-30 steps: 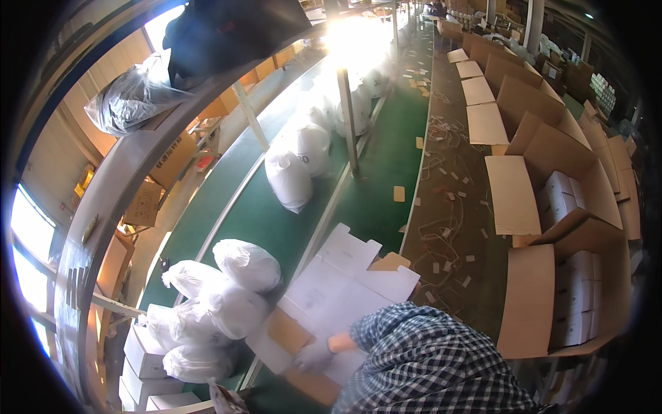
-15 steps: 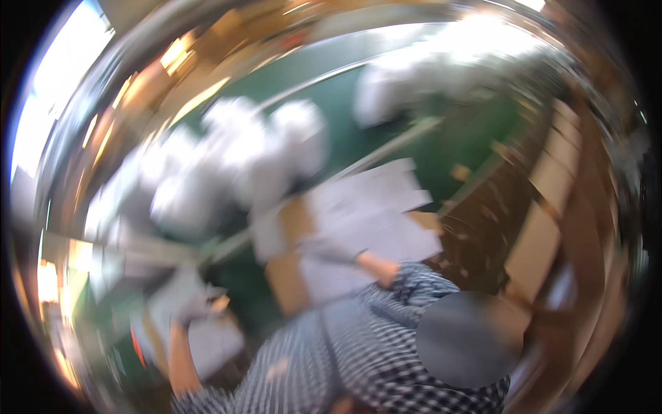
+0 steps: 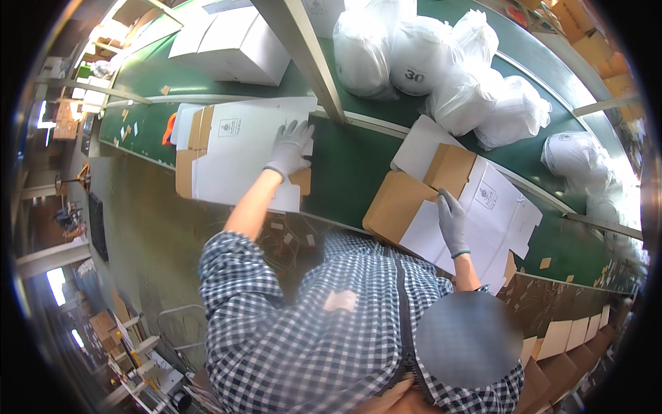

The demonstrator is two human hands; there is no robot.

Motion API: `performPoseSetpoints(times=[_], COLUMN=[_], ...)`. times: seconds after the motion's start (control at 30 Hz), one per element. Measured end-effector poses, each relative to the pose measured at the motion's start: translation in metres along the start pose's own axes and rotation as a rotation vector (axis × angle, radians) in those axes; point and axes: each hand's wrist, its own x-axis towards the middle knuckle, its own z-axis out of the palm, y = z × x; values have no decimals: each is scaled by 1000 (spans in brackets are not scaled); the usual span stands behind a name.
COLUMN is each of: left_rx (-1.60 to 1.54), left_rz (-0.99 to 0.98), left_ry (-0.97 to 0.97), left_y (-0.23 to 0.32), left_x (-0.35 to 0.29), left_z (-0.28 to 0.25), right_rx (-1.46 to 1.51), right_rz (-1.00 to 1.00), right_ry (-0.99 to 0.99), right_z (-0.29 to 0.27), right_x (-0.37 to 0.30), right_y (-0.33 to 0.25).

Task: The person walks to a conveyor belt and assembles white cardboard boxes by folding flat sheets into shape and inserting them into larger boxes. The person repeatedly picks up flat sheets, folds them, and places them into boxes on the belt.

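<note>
My left hand (image 3: 289, 148), in a pale grey glove, lies spread on the right part of a flat white cardboard blank (image 3: 241, 148) with brown flaps. Its fingers point toward the far edge of the green work surface. To the right, my gloved right hand (image 3: 452, 224) has its fingers stretched out on a second carton blank (image 3: 483, 221), white with brown inner panels. The fingertips touch near the line where a brown flap (image 3: 452, 165) meets the white panel. This second blank sits at a slant, partly unfolded.
Several stuffed white plastic bags (image 3: 420, 58) stand beyond a metal rail (image 3: 376, 124). A slanting metal post (image 3: 303, 55) rises between them and a white box (image 3: 234, 48). An orange-handled object (image 3: 169, 129) lies by the left blank. Brown cartons (image 3: 565, 359) stand at lower right.
The view has swung left and cleared of blur, so everything sits farther right. My left hand now reaches farther forward over the left blank. My right hand stays at the right blank.
</note>
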Motion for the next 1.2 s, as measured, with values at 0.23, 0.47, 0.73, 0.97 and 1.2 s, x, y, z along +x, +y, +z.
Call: performPoseSetpoints(times=[0.23,0.47,0.73,0.97,1.2], left_rx=[-50,-490,-1110,-909,-303], left_rz=[297,404,562,625,818], left_ry=[-19,656,1274,1220,1002], left_y=[-22,63,231,300,204], left_x=[-4,-52,-4,10,-18], left_z=[-32,-195,-295,-329,-395], right_rx=[0,339,906,353,29], right_rz=[69,-316,-971,-1063,-821], right_ry=[-12,-394,-515,389,760], right_z=[0,-1,-36,-113,-193], right_x=[-7,27,50,23,-49], right_y=[-12,-131,-299,-273,-216])
